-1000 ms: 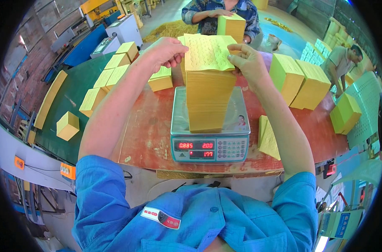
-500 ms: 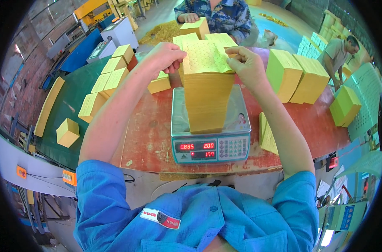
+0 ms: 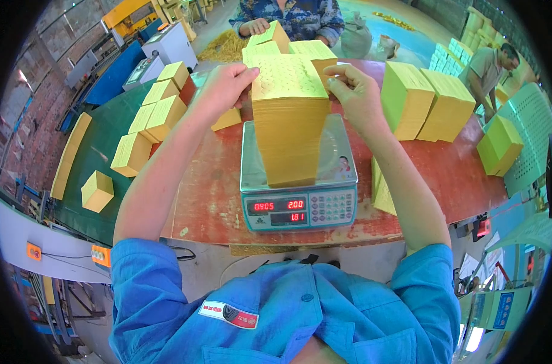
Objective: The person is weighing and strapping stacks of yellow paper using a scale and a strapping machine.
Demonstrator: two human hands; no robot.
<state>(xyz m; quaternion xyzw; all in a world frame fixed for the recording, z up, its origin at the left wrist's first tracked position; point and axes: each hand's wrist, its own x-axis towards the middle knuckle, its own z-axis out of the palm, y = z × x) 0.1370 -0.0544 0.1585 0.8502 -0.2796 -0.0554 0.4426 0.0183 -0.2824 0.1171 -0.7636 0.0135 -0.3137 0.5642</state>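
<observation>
A tall stack of yellow paper sheets (image 3: 290,130) stands on the plate of a digital scale (image 3: 276,212), its red digits lit. Its top sheet bears a pattern of round marks. My left hand (image 3: 226,89) is closed at the stack's upper left edge, thumb on the corner and fingers curled against the side. At the upper right edge hovers my right hand (image 3: 359,94), thumb and forefinger slightly apart with no sheet visible between them. Behind the stack are more yellow paper blocks (image 3: 312,50).
Several yellow blocks (image 3: 163,118) line the green surface at left. Two tall blocks (image 3: 409,100) stand at right, a smaller one (image 3: 500,145) beyond. Another block (image 3: 382,191) sits beside the scale. Across the red table (image 3: 212,182), a person in camouflage (image 3: 294,18) rests a hand on a block.
My right hand has come off the top sheet's corner, and the sheet now lies flatter on the stack. The scale's digits have changed. The view has shifted slightly.
</observation>
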